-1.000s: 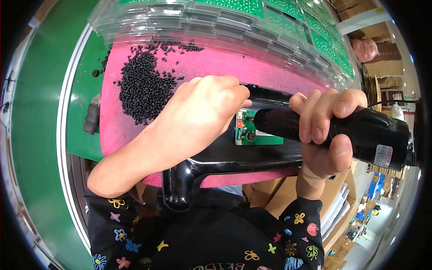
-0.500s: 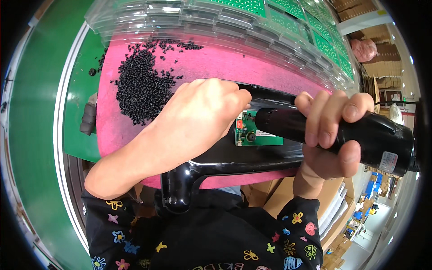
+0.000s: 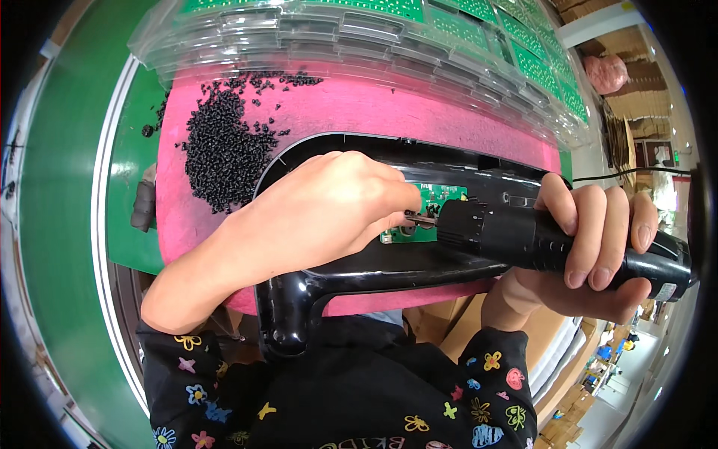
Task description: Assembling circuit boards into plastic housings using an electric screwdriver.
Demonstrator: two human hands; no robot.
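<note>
Screwdriver (image 3: 553,239), stiff and weighty we judge, sits in our right hand (image 3: 591,254) wrapped round its barrel, tip over the green board (image 3: 419,217), while our left hand (image 3: 336,209) pinches a screw (image 3: 419,219).

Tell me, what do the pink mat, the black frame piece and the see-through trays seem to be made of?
Pink mat: probably soft foam or rubber, matte, no glare. Black frame: looks like moulded plastic, glossy highlights on its curves. Clear trays: thin formed plastic, see-through and shiny.
</note>
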